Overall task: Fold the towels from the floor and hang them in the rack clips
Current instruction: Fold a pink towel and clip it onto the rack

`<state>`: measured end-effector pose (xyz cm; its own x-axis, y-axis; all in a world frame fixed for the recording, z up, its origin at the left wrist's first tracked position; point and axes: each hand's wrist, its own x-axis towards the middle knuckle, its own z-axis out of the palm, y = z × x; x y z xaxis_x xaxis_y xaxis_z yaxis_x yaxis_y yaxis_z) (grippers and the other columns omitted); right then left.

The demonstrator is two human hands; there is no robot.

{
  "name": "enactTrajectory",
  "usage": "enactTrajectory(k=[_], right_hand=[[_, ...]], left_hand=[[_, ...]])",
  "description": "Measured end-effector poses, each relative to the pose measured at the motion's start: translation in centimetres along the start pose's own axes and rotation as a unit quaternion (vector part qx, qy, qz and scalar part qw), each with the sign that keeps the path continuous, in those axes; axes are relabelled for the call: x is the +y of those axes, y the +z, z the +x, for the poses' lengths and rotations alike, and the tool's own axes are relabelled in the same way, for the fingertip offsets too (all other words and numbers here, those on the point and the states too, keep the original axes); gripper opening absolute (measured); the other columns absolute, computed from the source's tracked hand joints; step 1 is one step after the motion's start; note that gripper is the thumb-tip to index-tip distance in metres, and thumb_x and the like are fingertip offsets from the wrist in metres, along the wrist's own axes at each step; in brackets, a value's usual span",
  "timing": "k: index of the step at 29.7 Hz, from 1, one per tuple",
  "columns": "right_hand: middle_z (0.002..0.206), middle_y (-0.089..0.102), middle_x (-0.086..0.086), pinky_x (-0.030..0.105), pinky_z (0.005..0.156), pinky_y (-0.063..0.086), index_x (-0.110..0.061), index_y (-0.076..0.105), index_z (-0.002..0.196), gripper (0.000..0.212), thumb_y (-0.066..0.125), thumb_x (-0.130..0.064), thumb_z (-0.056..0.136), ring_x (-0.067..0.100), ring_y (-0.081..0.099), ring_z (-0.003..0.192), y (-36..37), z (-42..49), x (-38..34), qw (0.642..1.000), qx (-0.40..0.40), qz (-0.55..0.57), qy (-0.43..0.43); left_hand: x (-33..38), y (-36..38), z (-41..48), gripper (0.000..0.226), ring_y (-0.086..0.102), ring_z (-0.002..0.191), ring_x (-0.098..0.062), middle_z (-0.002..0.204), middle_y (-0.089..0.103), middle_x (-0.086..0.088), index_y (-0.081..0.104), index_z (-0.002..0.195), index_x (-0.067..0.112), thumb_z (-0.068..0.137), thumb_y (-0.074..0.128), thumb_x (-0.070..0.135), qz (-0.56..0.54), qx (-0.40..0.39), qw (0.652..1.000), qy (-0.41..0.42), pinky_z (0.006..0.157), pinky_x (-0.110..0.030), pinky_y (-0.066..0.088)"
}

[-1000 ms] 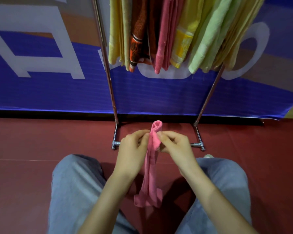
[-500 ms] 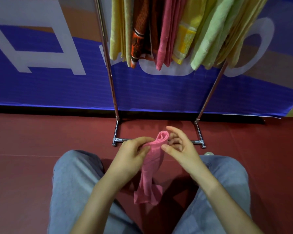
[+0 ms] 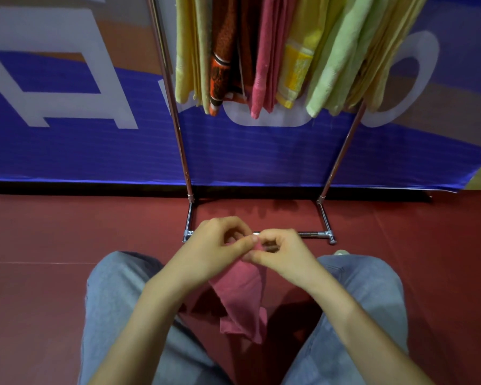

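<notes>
head view: left hand [image 3: 211, 247] and right hand [image 3: 282, 254] meet above the lap, fingers curled, both pinching the top of a pink towel [image 3: 240, 304]. the towel hangs between the knees, near the rack [image 3: 182, 151] base. hung towels [image 3: 286, 51] above.

We seem to be in a gym-like hall or staged room: red matted floor [image 3: 39, 234], printed banner [image 3: 67, 154], chrome towel rack [image 3: 311, 233].
</notes>
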<state>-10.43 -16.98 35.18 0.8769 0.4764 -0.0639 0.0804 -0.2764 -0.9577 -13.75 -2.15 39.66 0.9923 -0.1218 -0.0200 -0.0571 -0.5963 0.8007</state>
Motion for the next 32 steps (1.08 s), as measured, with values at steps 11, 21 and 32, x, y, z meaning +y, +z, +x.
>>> enactTrajectory(k=[11, 21, 32], right_hand=[[0.077, 0.062, -0.007, 0.020, 0.075, 0.044, -0.025, 0.064, 0.079, 0.016, 0.071, -0.015, 0.069, 0.005, 0.055, 0.078, 0.1, -0.4, 1.6, 0.993, -0.074, 0.097, 0.011], [0.086, 0.061, -0.008, 0.009, 0.073, 0.046, -0.016, 0.061, 0.093, 0.021, 0.064, 0.000, 0.078, -0.014, 0.057, 0.068, 1.3, 0.4, 8.0, 0.978, -0.138, 0.062, 0.140], [0.089, 0.067, -0.003, 0.014, 0.076, 0.044, -0.005, 0.066, 0.094, 0.013, 0.063, -0.006, 0.082, -0.008, 0.055, 0.074, 1.8, 1.3, 9.4, 0.982, -0.144, 0.008, 0.124]], left_hand=[[0.0, 0.0, -0.1, 0.025, 0.055, 0.071, -0.008, 0.075, 0.061, 0.007, 0.061, 0.079, 0.021, 0.077, 0.053, 0.044, 0.062, 0.012, 0.996, 0.061, 0.069, -0.028, 0.045], [2.6, -6.5, 0.4, 0.024, 0.052, 0.073, 0.000, 0.076, 0.057, 0.012, 0.050, 0.079, 0.029, 0.077, 0.040, 0.050, 0.112, 0.106, 0.974, 0.163, 0.066, -0.013, 0.038], [2.7, -11.4, 0.1, 0.028, 0.052, 0.069, -0.019, 0.080, 0.058, 0.003, 0.056, 0.084, 0.022, 0.079, 0.046, 0.047, 0.210, 0.159, 0.957, 0.119, 0.063, -0.034, 0.040]])
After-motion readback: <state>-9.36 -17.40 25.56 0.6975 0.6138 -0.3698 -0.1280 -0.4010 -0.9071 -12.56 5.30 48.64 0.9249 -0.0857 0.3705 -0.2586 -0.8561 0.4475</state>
